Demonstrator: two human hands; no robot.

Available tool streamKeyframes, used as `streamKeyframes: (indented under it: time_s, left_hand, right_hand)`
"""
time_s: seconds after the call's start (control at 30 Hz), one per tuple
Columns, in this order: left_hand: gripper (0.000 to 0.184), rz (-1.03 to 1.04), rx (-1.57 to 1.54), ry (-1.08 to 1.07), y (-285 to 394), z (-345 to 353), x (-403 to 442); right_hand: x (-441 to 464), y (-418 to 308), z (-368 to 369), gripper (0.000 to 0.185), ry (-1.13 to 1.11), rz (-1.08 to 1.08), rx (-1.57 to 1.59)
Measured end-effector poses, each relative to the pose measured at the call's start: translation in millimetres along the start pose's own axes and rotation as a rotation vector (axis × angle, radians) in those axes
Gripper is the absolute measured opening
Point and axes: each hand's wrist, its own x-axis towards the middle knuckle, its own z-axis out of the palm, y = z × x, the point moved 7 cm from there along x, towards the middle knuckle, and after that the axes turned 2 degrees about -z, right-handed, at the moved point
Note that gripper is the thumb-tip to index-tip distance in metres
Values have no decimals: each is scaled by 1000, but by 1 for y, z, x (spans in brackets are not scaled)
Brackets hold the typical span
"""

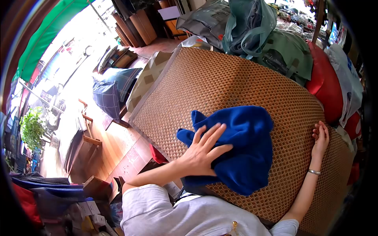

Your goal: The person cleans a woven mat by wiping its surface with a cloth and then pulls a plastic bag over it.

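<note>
A crumpled blue cloth (246, 141) lies on a brown woven mat (169, 98) spread in front of me. Flat on the cloth's left part rests my left hand (204, 152), its fingers spread and pressing on the fabric rather than gripped round it. At the right side of the mat is my right hand (321, 137), empty, with the fingers loosely curled and apart. That wrist wears a silver bracelet (314, 172).
Behind the mat are a green-grey bag (250, 27), a dark green bundle (285, 53), a red bag (325, 82) and a white plastic bag (344, 78). A blue checked cushion (110, 92) sits at left. Boxes and fabrics (59, 200) crowd the lower left.
</note>
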Motion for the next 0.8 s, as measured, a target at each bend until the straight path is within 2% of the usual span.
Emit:
streamKeyframes:
  time_s: [0.03, 0.07, 0.1, 0.17, 0.23, 0.3, 0.37, 0.43, 0.53, 0.6, 0.67, 0.7, 0.73, 0.8]
  left_hand:
    - [91, 22, 8, 84, 3, -11, 10]
    - [103, 79, 58, 7, 7, -9, 20]
    - [103, 80, 60, 10, 7, -9, 32]
    - [103, 289, 35, -257, 25, 20, 52]
    - [103, 378, -45, -347, 31, 44, 68]
    - [97, 363, -13, -339, 14, 63, 95]
    - [87, 220, 97, -308, -21, 57, 128]
    - [74, -17, 151, -224, -71, 35, 158]
    - [60, -277, 65, 182, -182, 3, 161]
    - [62, -612, 72, 233, -249, -9, 127]
    - [75, -799, 381, 346, -311, -8, 65]
    - [81, -886, 376, 302, -311, -18, 43]
    - [83, -941, 413, 302, -314, -23, 22]
    - [78, -881, 446, 252, -302, -25, -5]
  right_hand:
    - [0, 0, -1, 27, 5, 1, 4]
    - [-1, -1, -1, 27, 5, -1, 5]
    - [-1, -1, -1, 28, 5, 3, 2]
    - [-1, -2, 3, 28, -1, 2, -2]
    - [-4, -6, 3, 28, 41, 32, -13]
    - [-8, -12, 6, 28, 35, 30, 5]
    - [-8, -12, 6, 27, 24, 35, 32]
    - [-11, -15, 7, 28, 17, 21, 45]
    - [-14, -17, 8, 28, 16, 13, 60]
    - [-15, -18, 11, 27, 15, 24, 80]
    - [-16, -19, 12, 25, 8, 22, 94]
    - [-15, -17, 12, 24, 9, 29, 100]
    - [-16, -20, 13, 24, 19, 25, 96]
    - [-17, -20, 14, 23, 46, 31, 115]
